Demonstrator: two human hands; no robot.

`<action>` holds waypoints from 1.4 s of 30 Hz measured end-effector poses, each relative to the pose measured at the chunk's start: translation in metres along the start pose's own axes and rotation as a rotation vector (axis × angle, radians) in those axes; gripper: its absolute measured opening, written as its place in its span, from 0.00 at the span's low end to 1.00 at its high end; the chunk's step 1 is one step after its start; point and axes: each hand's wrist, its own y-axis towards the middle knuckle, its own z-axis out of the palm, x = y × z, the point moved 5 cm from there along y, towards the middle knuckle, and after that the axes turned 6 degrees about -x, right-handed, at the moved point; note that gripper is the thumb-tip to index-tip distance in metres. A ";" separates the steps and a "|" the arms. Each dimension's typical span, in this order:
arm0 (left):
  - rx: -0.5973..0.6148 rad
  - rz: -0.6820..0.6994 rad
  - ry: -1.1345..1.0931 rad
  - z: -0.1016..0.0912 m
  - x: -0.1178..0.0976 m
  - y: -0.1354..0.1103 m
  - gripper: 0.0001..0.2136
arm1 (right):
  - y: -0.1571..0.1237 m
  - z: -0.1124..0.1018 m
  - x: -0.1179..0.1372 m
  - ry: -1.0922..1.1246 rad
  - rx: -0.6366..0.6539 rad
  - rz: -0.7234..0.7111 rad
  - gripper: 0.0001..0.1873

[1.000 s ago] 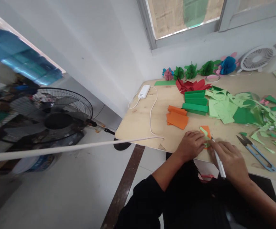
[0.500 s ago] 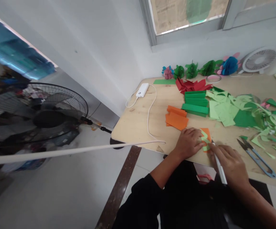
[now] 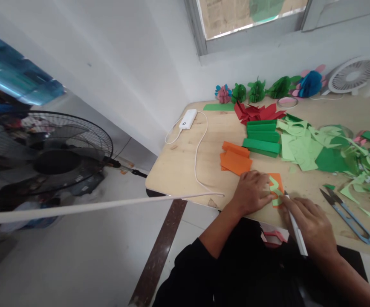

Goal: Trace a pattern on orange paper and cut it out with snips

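Observation:
My left hand (image 3: 251, 192) lies on a small orange paper piece (image 3: 278, 181) near the table's front edge, fingers curled and pressing on it. A light green cut-out shape (image 3: 275, 188) lies on that orange piece. My right hand (image 3: 313, 225) is closed round a white pen (image 3: 296, 228), with the tip touching the paper right beside my left fingertips.
Folded orange (image 3: 236, 159), green (image 3: 262, 135) and red papers (image 3: 257, 112) and light green scraps (image 3: 303, 147) cover the wooden table (image 3: 185, 162). Blue thread snips (image 3: 348, 215) lie at right. A white power bank (image 3: 188, 119) with cable, paper flowers (image 3: 257, 91), a small fan (image 3: 354, 76) and a floor fan (image 3: 49, 151) stand around.
The camera view has shifted slightly; both hands stay on the orange piece, with the pen tip moving a little along the green cut-out.

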 end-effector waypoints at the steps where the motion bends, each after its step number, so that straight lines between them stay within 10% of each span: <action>1: 0.008 0.014 0.005 0.000 0.001 -0.001 0.24 | 0.000 0.000 0.000 0.003 0.001 0.006 0.18; 12: 0.042 0.111 0.010 0.000 0.006 -0.009 0.38 | -0.005 0.002 -0.004 0.036 0.000 0.025 0.22; 42: 0.036 0.066 0.046 0.000 0.003 -0.006 0.33 | -0.005 0.002 -0.004 0.052 -0.003 0.026 0.20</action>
